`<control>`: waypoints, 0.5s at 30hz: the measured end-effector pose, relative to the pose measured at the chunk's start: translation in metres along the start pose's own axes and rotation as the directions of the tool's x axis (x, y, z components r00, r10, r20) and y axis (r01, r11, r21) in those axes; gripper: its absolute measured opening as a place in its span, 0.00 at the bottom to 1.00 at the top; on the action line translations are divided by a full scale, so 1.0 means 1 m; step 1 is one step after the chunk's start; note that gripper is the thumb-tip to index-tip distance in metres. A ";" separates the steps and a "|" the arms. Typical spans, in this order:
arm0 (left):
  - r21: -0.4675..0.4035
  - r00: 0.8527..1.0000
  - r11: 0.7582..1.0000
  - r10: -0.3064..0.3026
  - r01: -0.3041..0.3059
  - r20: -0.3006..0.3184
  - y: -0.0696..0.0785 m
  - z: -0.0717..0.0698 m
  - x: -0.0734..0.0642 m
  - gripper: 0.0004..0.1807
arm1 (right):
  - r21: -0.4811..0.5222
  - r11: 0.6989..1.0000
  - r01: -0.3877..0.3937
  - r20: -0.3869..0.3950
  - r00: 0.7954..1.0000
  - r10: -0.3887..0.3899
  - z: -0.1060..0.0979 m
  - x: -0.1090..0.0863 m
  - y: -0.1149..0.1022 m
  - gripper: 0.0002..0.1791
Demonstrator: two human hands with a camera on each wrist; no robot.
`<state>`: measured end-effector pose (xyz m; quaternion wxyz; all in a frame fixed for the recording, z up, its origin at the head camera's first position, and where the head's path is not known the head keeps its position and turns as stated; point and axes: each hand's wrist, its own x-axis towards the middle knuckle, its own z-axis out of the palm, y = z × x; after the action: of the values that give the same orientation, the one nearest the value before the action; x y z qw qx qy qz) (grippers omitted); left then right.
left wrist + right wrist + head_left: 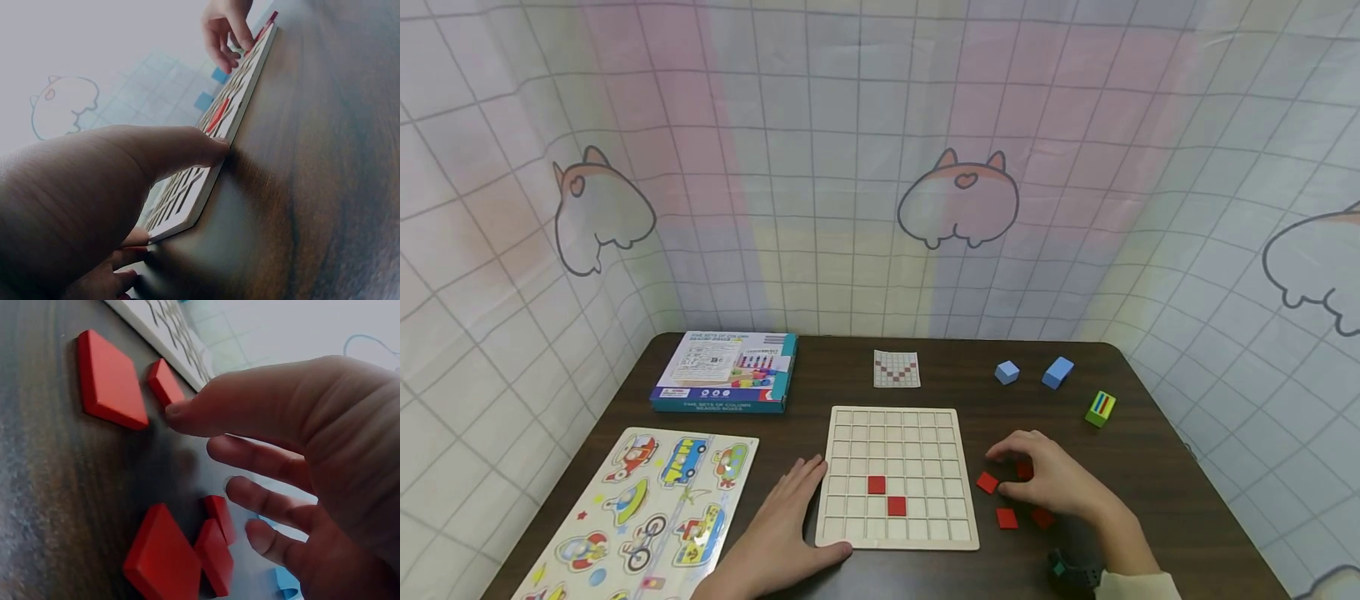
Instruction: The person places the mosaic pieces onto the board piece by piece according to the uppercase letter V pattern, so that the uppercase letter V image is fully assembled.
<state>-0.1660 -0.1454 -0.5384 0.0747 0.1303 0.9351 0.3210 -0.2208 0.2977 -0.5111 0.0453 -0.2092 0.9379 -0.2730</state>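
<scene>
A pale wooden grid board [917,467] lies on the dark table, with two red square tiles, one [876,485] and another [897,506], sitting in its cells. My left hand [786,529] rests along the board's left side, thumb on its near left corner and fingers extended by the left edge. To the right of the board, my right hand [1048,475] hovers over several loose red tiles [112,381], fingers apart and loosely bent. Its thumb tip overlaps one red tile [164,382] in the right wrist view; whether they touch I cannot tell. Nothing shows between thumb and fingers.
Behind the board lies a small pattern card [897,369]. Blue blocks [1057,372] and a green striped block [1101,408] stand at the back right. At the left are a boxed toy set [724,371] and a vehicle picture puzzle [647,508]. A black object [1075,575] sits by the right wrist.
</scene>
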 end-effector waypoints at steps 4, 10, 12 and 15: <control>-0.004 1.000 1.000 0.003 -0.003 0.003 0.001 -0.001 0.000 0.68 | 0.014 1.000 0.008 -0.002 1.000 -0.008 0.002 0.000 -0.004 0.21; -0.001 1.000 1.000 -0.006 0.006 0.009 0.001 -0.001 0.000 0.68 | 0.017 0.999 0.029 -0.001 1.000 -0.029 0.007 0.001 -0.008 0.17; -0.001 1.000 1.000 -0.008 0.008 0.009 0.001 -0.001 0.000 0.68 | 0.017 0.999 0.035 0.003 0.999 -0.035 0.008 0.002 -0.007 0.15; -0.003 1.000 1.000 -0.008 0.008 0.010 0.001 -0.001 0.000 0.68 | 0.006 1.000 0.018 -0.004 1.000 -0.018 0.010 0.004 -0.007 0.12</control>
<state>-0.1660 -0.1450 -0.5373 0.0806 0.1279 0.9347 0.3215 -0.2197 0.2859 -0.5153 0.0417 -0.2170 0.9353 -0.2765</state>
